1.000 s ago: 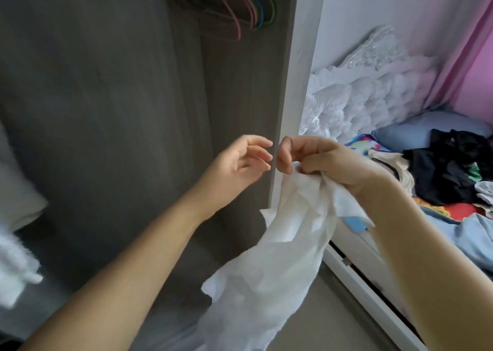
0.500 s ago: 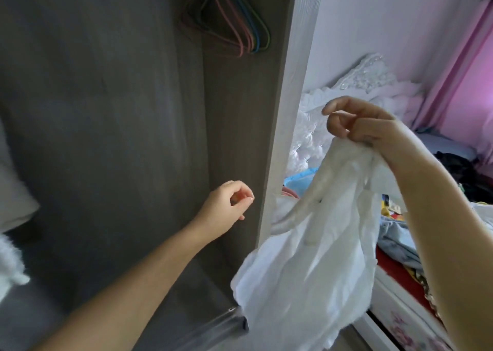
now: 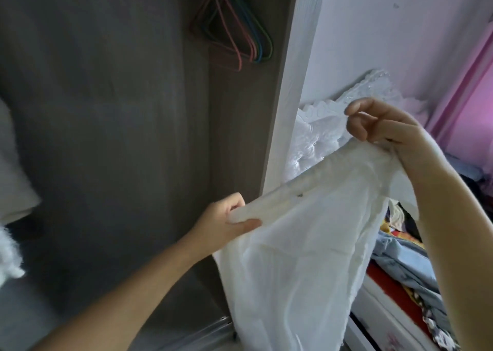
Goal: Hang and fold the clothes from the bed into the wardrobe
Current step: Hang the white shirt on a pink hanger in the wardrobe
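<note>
Beside the open wardrobe (image 3: 120, 137), your left hand (image 3: 224, 222), empty half a second ago, now pinches the white garment (image 3: 293, 257). Coloured hangers (image 3: 234, 30) dangle inside above; the bed (image 3: 400, 284) lies right, strewn with clothes (image 3: 394, 260). Your right hand (image 3: 384, 126) grips the garment's other end higher up, fingers curled, stretching it between both.

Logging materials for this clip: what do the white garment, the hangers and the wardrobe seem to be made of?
White garment: thin woven cloth, likely cotton; light shows through, soft creases. Hangers: thin wire, probably plastic-coated; slim, smooth pink, blue and green outlines. Wardrobe: matte wood-grain board, probably laminate; fine straight grain.
</note>
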Demonstrator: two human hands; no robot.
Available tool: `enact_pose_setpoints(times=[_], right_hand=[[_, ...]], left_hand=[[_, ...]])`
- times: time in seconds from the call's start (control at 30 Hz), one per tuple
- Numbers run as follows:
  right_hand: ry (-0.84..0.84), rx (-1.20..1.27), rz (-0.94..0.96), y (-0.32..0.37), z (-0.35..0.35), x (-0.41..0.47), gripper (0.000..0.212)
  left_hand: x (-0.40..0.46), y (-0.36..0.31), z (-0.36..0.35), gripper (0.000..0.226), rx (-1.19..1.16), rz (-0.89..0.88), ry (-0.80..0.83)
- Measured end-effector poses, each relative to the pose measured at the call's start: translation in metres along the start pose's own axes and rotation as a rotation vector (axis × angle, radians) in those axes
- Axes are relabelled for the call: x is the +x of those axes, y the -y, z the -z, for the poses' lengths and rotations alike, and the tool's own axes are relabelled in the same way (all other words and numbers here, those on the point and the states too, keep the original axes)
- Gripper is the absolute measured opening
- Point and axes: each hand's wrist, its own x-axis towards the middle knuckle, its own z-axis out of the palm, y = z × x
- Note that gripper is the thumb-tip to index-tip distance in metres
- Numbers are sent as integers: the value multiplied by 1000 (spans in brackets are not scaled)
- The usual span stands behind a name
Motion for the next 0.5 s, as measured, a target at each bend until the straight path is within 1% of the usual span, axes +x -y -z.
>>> enact_pose_setpoints(times=[0.07, 0.13, 0.17, 0.2, 0.23, 0.27, 0.3, 0.37, 0.43, 0.5], right_hand=[[-83, 2, -20, -15, 4, 8, 53], [-169, -2, -37, -31, 2, 20, 45], [-206, 0, -46, -38, 0, 27, 47], [-231, -1, -53, -46, -4, 34, 50], [-238, -14, -60, -54, -10, 45, 53], [-233, -49, -64, -61, -14, 51, 56], [-207, -97, -66, -67, -20, 59, 58], [-93, -233, -49, -77, -37, 76, 60], [25, -383, 8, -80, -58, 91, 53], [56, -460, 54, -78, -79, 110, 49]], left_hand=[[-2, -11, 19, 46, 26, -5, 81], [-6, -23, 36, 38, 76, 4, 226], [-7, -26, 44, 34, 78, 22, 278], [-8, -29, 53, 29, 67, 48, 297], [-8, -29, 65, 25, 87, 66, 277], [-5, -29, 75, 21, 140, 74, 232], [0, -26, 88, 19, 226, 79, 150], [16, -13, 118, 19, 436, 120, -74], [32, -4, 147, 21, 709, 234, -263], [44, 4, 175, 25, 939, 334, -355]])
